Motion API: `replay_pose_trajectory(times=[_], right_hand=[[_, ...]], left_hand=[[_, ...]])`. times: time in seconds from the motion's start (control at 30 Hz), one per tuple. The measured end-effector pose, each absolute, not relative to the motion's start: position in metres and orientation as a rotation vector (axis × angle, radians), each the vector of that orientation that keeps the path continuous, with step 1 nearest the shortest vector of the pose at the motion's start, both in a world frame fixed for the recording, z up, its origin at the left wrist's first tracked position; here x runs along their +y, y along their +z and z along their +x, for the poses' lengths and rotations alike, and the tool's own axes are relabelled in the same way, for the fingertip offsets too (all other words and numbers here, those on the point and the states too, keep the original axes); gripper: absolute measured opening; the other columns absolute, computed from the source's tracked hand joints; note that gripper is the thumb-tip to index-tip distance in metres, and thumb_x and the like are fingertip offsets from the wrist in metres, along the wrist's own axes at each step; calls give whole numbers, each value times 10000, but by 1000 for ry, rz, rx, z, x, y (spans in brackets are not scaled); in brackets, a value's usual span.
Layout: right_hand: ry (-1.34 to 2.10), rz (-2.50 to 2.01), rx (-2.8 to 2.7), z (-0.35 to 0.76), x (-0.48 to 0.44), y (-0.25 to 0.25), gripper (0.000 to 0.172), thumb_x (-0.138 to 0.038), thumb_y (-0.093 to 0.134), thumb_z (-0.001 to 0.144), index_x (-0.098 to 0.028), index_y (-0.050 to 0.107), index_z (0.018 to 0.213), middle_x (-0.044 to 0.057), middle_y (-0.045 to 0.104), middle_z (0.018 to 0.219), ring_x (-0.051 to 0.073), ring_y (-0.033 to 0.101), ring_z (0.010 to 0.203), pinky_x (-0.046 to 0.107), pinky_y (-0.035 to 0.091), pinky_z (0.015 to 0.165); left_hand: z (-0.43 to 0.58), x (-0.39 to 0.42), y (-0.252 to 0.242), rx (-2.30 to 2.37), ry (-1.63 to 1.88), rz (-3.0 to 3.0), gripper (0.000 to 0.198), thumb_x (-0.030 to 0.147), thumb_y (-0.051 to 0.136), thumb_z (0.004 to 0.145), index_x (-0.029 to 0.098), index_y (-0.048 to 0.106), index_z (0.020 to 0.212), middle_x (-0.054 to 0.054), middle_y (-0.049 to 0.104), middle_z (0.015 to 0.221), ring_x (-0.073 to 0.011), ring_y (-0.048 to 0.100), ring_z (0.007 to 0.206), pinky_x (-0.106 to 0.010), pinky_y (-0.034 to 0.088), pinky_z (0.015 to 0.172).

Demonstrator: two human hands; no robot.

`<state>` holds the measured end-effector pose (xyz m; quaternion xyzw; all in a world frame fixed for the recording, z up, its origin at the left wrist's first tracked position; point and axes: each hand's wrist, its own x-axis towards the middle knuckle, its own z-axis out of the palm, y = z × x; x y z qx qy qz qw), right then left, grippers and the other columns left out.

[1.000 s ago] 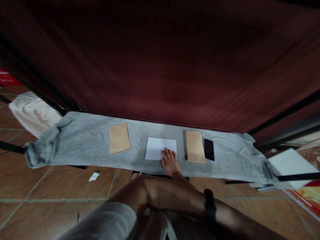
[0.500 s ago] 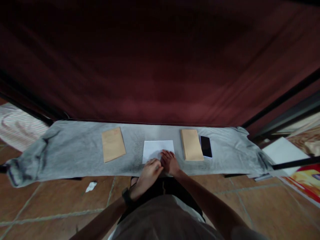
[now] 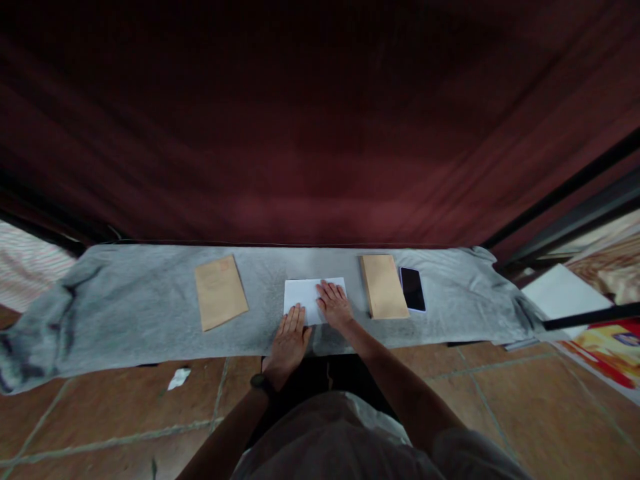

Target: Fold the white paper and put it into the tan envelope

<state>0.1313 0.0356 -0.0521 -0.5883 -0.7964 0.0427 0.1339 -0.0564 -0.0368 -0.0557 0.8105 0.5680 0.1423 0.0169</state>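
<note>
A white sheet of paper [image 3: 305,293], which looks folded, lies in front of me on the grey cloth. My left hand [image 3: 290,340] rests flat with fingers stretched over its lower left corner. On the paper's right part lies my right hand [image 3: 334,304], palm down, its fingers somewhat spread. Neither hand grips anything. To the left of the paper is a brown envelope [image 3: 221,292], tilted a little. A thick brown stack [image 3: 386,287], perhaps envelopes, sits to the right of my right hand.
A dark phone [image 3: 413,289] lies just right of the brown stack. The grey cloth [image 3: 140,300] covers a narrow table, backed by a dark red curtain [image 3: 310,167]. A crumpled white scrap [image 3: 179,379] is on the tiled floor. Black bars stand at both sides.
My left hand has opened from a closed shape and now lies flat on the paper's lower left. My right hand has slid up a little across the sheet.
</note>
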Motion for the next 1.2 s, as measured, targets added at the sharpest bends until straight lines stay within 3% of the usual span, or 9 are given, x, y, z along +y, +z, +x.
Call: replay_pose_trajectory(times=[0.2,0.47,0.73,0.87,1.07,1.2], right_hand=[[95,-1844,-2198,150,47,-58,505,-389,355,1056,-226,405,1531,70,345,1618,258,362,1472,479,211,1221],[76,-1839,-2180,147,46,-59,517,-374,378,1047,-201,401,1534,108,372,1602,273,369,1465,502,220,1210],[76,-1866,-2172,148,45,-56,516,-394,361,1053,-218,401,1536,80,360,1612,292,350,1472,518,179,1226],[115,-1860,-2149,138,42,-49,519,-353,344,1054,-175,390,1540,107,369,1604,296,336,1479,539,167,1229],[218,-1707,-2250,106,18,-43,499,-338,317,1063,-189,402,1532,63,348,1620,234,313,1495,457,194,1240],[211,-1670,-2312,115,2,-47,503,-381,372,1055,-212,408,1528,71,366,1609,240,332,1486,471,216,1228]], left_hand=[[-36,-12,-35,1797,430,2530,537,286,295,1008,89,461,1481,-152,457,1544,-271,362,1474,-482,271,1229],[-19,48,-37,1667,332,2586,556,303,298,1009,131,402,1527,-131,405,1579,-279,278,1511,-546,222,1225],[-74,35,-48,1856,399,2495,613,417,283,1023,93,383,1534,-146,390,1582,-296,329,1488,-511,254,1219],[-74,26,-42,1954,493,2447,617,391,284,1021,71,358,1543,-167,339,1605,-322,284,1505,-545,227,1222],[-39,8,-36,1739,355,2511,586,211,281,982,126,348,1558,-105,372,1601,-261,266,1516,-493,237,1237],[-43,-2,-39,1711,308,2512,569,278,316,997,155,376,1549,-101,392,1590,-261,284,1509,-490,256,1230]])
